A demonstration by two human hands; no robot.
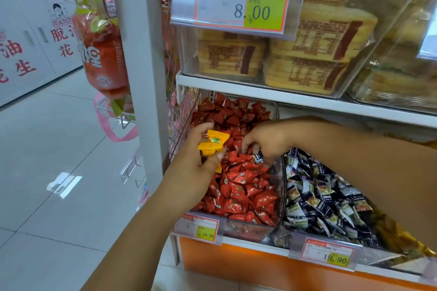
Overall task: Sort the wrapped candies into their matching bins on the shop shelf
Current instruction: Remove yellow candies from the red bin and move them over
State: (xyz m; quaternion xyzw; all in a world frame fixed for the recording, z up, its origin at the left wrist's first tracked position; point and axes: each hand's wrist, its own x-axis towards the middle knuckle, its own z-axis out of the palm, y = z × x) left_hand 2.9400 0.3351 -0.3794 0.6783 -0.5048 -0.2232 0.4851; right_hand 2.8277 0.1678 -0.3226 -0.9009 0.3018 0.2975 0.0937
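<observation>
While the left hand [201, 149] hovers over the bin of red candies [238, 172], its fingers are curled round a small clutch of yellow-wrapped candies [212, 143], held just above the red heap. The right hand [264, 142] is down in that same clear bin, fingertips pinched on a dark blue-and-white candy [258, 157] lying among the red ones near the dividing wall. Just beside it, the neighbouring bin [319, 198] is full of matching dark blue wrappers. Price tags [197, 228] hang on the shelf edge below both bins.
</observation>
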